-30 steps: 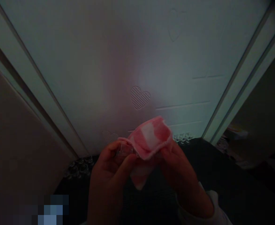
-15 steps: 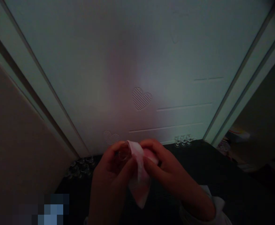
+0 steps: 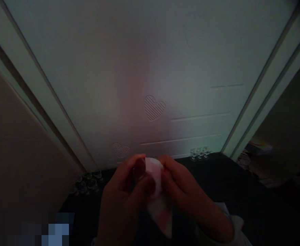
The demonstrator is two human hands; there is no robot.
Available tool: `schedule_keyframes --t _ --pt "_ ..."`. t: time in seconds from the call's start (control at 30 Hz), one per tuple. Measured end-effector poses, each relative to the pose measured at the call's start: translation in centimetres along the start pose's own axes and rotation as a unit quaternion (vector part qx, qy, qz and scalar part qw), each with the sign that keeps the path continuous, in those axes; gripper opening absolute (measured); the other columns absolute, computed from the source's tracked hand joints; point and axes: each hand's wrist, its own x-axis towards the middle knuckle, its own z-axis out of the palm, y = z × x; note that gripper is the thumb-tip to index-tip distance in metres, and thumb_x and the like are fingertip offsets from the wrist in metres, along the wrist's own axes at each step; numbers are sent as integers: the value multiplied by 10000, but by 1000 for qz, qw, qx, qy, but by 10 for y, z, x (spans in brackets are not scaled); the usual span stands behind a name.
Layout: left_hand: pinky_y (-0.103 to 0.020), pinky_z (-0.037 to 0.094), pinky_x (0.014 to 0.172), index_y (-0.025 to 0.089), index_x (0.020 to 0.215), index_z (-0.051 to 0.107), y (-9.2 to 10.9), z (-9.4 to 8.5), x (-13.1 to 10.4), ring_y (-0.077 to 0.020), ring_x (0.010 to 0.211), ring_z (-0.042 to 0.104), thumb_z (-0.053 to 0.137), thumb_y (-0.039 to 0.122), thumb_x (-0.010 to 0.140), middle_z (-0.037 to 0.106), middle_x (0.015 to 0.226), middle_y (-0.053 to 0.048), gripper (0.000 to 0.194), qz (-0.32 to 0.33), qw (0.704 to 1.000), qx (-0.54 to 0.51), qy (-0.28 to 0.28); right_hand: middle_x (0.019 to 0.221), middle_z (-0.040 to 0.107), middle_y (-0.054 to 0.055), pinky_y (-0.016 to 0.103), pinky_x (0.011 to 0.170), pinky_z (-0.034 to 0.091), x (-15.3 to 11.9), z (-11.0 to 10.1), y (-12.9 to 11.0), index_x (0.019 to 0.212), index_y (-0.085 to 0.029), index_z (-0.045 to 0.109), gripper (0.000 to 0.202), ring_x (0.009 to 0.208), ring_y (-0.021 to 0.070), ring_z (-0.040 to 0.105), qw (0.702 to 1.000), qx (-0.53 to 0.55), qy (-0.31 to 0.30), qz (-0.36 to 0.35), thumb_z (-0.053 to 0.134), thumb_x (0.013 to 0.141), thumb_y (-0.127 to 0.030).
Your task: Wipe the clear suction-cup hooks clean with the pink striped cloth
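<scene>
My left hand [image 3: 125,194] is closed round a small clear glass [image 3: 139,171], whose rim shows between the thumb and fingers; the rest is hidden. A whitish-pink cloth [image 3: 155,171] is wrapped over the right side of the glass, and its pointed corner hangs down below the hands. My right hand [image 3: 180,181] is closed on that cloth, with thumb and fingers pressing it against the glass. The dim light hides whether the cloth is paper or fabric.
Several small glasses [image 3: 88,182] stand in a cluster at the left of the dark tabletop [image 3: 216,181]. Another group of small glasses [image 3: 200,153] is at the back right. Behind rises a white panel [image 3: 88,85] with heart reliefs; a wall [image 3: 16,147] borders the left.
The cloth has shifted round the glass, covering more of its right side, and its hanging corner has swung to the right. My right hand has closed further round the cloth.
</scene>
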Motion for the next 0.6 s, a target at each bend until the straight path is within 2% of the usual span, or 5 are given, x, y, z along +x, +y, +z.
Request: schedule_keyframes --t 0.13,0.3,0.37,0.47,0.6 --pt "-174 542 673 293 927 719 2 2 0 -144 793 681 720 213 685 732 868 18 255 28 999 -21 -34 637 483 -23 244 518 340 1 2 2 696 -200 492 240 563 119 432 993 105 48 25 436 891 -328" --pt "-156 552 653 306 903 726 5 7 -5 -130 752 693 712 143 687 742 833 32 271 43 993 -82 -71 559 481 -28 247 460 357 7 3 1 629 -217 500 230 489 130 423 939 271 173 119 530 798 -369" --pt "-149 556 615 293 894 722 5 8 -6 -130 724 698 709 139 687 742 803 31 258 35 991 -121 -35 598 527 -9 255 470 386 10 0 3 645 -224 514 216 510 144 458 927 276 213 137 516 802 -374" --pt "-158 566 635 281 890 710 4 7 -9 -146 773 706 737 149 663 742 831 26 264 15 986 -164 25 730 604 19 276 552 445 11 -4 6 720 -232 558 194 611 169 530 931 246 236 128 475 839 -361" --pt "-138 565 618 287 928 679 4 4 -9 -125 745 708 759 196 670 736 837 46 285 4 980 -174 100 760 624 17 273 600 450 9 -3 8 800 -223 626 223 673 175 552 963 182 177 90 470 872 -365"
